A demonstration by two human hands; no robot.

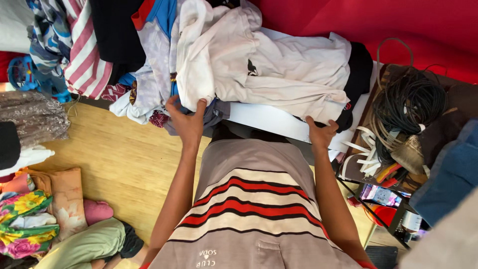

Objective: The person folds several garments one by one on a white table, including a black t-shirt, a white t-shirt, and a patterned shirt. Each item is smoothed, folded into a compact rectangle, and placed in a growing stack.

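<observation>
On the white worktop a pale, cream-coloured shirt with a small dark emblem is lying spread out, and we are taking that worktop as our landmark. We are gripping the shirt at the worktop's near edge with both hands. Our left hand is pinching the garment's hem at the left end of the worktop, thumb and fingers closing on the cloth. Our right hand is holding the other corner of the shirt toward the worktop's right end, its fingers curling narrowly around the fabric.

Beyond the worktop's left end a heap of clothes is piling up, with a red-and-white striped piece and a dark garment among them. Just past the worktop's right end a coil of dark cable is resting on a brown surface. Below the worktop's left end, a wooden floor is showing, with floral cloth lying on it.
</observation>
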